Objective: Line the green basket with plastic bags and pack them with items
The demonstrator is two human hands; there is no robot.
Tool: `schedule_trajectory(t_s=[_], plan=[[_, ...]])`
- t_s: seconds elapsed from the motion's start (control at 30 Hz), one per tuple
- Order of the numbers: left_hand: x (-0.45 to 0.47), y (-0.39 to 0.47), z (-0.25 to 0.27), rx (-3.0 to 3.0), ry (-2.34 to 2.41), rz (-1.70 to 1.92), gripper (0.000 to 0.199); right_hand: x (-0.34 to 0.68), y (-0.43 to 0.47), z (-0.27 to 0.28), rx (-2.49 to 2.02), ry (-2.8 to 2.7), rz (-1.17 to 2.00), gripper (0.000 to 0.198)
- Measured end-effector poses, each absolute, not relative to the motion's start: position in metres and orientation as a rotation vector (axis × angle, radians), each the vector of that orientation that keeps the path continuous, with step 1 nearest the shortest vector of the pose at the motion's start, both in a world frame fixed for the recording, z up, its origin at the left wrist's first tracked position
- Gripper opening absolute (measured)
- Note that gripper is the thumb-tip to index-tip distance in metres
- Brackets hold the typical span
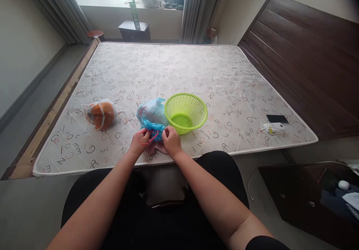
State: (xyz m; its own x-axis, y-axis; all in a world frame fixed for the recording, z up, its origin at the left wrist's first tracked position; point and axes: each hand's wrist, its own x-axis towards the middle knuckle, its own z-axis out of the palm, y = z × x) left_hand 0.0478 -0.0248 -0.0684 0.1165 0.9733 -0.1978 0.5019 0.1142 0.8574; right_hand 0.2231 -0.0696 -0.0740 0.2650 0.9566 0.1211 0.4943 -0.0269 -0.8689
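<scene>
Both my hands are closed on the gathered top of a blue plastic bag [153, 111] near the mattress's front edge. My left hand [139, 142] pinches it from the left, with a thin red loop [143, 143] hanging around the fingers. From the right, my right hand [171, 140] grips the bag's crumpled edge. Something pinkish [154, 149] lies below the hands, partly hidden. Just behind my right hand stands a green plastic basket [183, 95], with nothing seen inside it. Left of the blue bag sits a clear plastic bag with orange contents [101, 114].
The bare mattress [168, 66] is printed with letters. A black phone [277, 119] and a white device with a cable [275, 127] lie at its right. A wooden headboard [303, 48] stands right; beyond the mattress is a nightstand [134, 29] with a green bottle [134, 13].
</scene>
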Motion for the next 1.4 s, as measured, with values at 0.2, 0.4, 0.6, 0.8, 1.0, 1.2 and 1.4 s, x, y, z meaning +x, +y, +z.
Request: schedule_trajectory(t_s=[0.2, 0.4, 0.6, 0.8, 1.0, 1.2, 1.4], plan=[[0.036, -0.018, -0.076, 1.692, 1.722, 0.539, 0.013, 0.224, -0.070, -0.067, -1.652, -1.262, 0.672, 0.012], [0.021, -0.006, -0.082, 1.511, 1.798, 0.695, 0.012, 0.226, -0.064, -0.065, -1.603, -1.049, 0.819, 0.011], [0.020, 0.003, -0.069, 0.523, 1.457, 1.116, 0.015, 0.221, -0.059, -0.052, -1.176, -0.646, 1.421, 0.021], [0.018, 0.004, -0.055, 0.261, 1.174, 1.223, 0.013, 0.227, -0.057, -0.047, -0.895, -0.381, 1.444, 0.030], [0.010, 0.010, -0.055, 0.252, 1.363, 1.077, 0.013, 0.240, -0.049, -0.059, -0.986, -0.419, 1.271, 0.028], [-0.004, 0.018, -0.059, 0.421, 1.642, 1.322, 0.008, 0.244, -0.048, -0.066, -1.078, -0.523, 1.338, 0.043], [-0.003, 0.016, -0.071, 0.966, 1.782, 1.168, 0.042, 0.242, -0.052, -0.059, -1.081, -0.623, 1.484, 0.052]])
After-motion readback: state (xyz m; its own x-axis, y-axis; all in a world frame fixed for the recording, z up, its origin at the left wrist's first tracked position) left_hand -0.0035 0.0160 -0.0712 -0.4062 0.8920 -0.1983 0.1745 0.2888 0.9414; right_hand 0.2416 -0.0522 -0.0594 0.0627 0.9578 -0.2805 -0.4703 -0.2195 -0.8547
